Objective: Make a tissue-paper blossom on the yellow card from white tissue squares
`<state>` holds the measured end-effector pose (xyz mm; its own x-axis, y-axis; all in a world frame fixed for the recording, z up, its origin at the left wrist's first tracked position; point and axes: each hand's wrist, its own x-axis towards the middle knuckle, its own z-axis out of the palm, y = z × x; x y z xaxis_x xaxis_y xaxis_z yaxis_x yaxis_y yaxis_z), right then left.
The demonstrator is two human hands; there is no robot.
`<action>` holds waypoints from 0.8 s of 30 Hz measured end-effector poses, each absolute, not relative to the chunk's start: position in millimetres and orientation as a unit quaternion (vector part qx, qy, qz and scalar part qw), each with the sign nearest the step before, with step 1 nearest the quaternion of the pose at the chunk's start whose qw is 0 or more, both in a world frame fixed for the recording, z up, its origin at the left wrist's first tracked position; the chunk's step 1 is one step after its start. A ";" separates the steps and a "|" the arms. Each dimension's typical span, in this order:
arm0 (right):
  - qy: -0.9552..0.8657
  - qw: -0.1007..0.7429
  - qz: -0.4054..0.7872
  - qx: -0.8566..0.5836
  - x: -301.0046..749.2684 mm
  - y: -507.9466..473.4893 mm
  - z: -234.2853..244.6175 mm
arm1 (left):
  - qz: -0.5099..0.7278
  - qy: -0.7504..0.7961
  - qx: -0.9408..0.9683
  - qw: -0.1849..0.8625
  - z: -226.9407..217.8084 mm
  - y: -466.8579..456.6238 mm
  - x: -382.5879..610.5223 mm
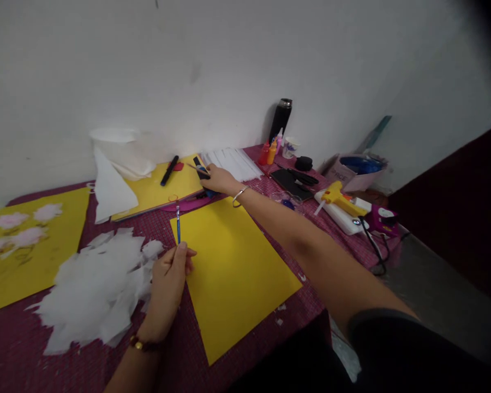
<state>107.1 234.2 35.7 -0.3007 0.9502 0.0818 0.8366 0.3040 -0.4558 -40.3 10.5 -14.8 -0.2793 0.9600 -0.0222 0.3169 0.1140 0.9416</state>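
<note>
L hand pinches blue stick, R hand curled at dk. item.

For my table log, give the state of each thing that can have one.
Slim blue tool: in left hand
Middle yellow sheet: flat, blank
White paper pieces: heaped
Left yellow sheet: bearing pink flowers
Black bottle: upright
Paper cup: upright
Glue gun: lying down
Box: open

Table: checked pink-red cloth | left: yellow sheet with pink flowers; heap of thin white paper | middle: plain yellow sheet | far: white strips, tall black bottle, little bright bottles, cup | right: white block
</note>
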 end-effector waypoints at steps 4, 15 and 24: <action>-0.779 0.210 0.157 -0.569 116.7 252.6 45.1 | 0.447 0.660 0.486 0.359 -14.5 9.1 -41.0; -0.843 -0.080 0.087 -0.524 291.9 203.4 57.6 | 0.428 0.664 0.502 0.352 -20.3 12.5 -46.3; -0.827 -0.082 0.053 -0.554 302.8 202.9 30.7 | 0.424 0.681 0.498 0.331 -12.7 11.3 -39.0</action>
